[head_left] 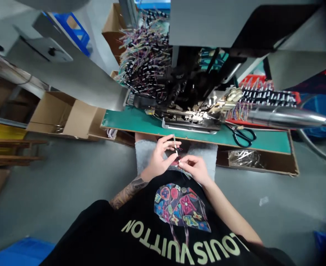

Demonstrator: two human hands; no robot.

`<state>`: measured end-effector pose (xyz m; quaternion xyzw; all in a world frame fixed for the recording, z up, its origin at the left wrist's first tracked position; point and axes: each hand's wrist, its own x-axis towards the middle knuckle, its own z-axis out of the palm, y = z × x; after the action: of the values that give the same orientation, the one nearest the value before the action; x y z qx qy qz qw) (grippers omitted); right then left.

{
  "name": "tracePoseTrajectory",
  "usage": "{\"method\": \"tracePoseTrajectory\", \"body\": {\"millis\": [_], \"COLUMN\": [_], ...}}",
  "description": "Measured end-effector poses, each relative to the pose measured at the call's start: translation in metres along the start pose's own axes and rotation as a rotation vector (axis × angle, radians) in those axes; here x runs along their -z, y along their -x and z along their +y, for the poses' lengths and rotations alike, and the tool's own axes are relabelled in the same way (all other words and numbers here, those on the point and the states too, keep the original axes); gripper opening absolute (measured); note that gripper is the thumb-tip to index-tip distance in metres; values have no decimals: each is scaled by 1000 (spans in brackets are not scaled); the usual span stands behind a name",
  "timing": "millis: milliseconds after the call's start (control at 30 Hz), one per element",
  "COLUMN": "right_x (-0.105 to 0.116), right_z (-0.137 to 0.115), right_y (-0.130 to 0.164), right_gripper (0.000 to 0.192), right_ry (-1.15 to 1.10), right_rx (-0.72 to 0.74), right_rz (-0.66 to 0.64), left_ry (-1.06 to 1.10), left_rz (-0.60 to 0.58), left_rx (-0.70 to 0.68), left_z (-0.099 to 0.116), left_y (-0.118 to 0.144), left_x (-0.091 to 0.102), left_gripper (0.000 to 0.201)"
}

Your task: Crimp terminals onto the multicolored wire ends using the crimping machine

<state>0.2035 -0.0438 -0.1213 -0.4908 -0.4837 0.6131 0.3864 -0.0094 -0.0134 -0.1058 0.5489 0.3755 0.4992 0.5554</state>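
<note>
Left hand (159, 157) and right hand (194, 167) meet over the lap, just short of the near edge of the green-topped worktop (141, 123). Left hand fingers pinched on a thin pale wire piece (175, 145) standing upright; right hand fingertips pressed together on the lower end, near a bundle of thin loose wires (185, 173) fanning out beneath it. Open room is tight: worktop edge right ahead, black T-shirt (163, 225) right behind, grey floor free to both sides. On the worktop, a dark metal machine (190, 107) sits just past the hands, black-handled scissors (242, 136) to the right near the edge. Mass of coloured wire pieces (146, 55) behind left. Open brown cardboard box (65, 114) on the floor at left, well apart.
</note>
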Motion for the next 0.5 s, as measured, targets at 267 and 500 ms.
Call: {"method": "tracePoseTrajectory", "body": {"millis": [267,500], "right_x": [0,9], "right_z": [-59,-64], "right_y": [-10,-25], "right_gripper": [16,18], "right_ry": [215,444], "right_rx": [439,672], "right_rz": [253,293], "left_ry": [-128,-334], "left_rz": [98,60], "left_rx": [-35,-132], "left_z": [31,44], "left_y": [-26,-51], "left_x": [-18,-29], "left_gripper": [17,8]}}
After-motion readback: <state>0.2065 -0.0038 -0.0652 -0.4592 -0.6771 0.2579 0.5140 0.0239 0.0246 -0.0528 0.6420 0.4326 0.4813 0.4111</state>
